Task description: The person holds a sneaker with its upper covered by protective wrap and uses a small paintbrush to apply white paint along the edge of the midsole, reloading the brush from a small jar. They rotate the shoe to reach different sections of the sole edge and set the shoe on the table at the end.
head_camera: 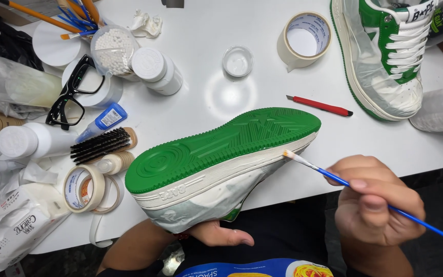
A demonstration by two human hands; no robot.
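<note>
Green-soled sneaker (216,159) gripped in left hand (216,236), right hand (375,205) pinching blue paintbrush (334,177), cluttered white table (221,97)

left hand (216,235): low centre, palm up, fingers cupped, forearm coming in from lower left
right hand (373,205): lower right, fingers pinched shut, thumb on top
</note>
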